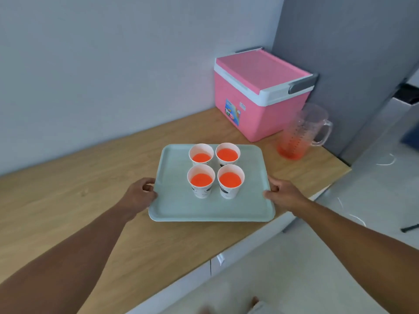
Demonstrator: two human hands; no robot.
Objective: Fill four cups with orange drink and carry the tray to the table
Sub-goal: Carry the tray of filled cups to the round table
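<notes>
A pale green tray [181, 209] lies on the wooden counter [68, 200]. On it stand several white paper cups [201, 181] in a square, each holding orange drink. My left hand [141, 193] grips the tray's left rim, fingers curled over the edge. On the opposite side, my right hand [284, 193] grips the right rim. A clear plastic jug [301, 132] with a little orange drink at its bottom stands to the right of the tray, apart from it.
A pink cooler box [260, 94] with a white-edged lid stands at the counter's back right, against a grey wall. The counter ends just right of the jug. Below are white cabinet fronts and a light floor with thin white cords.
</notes>
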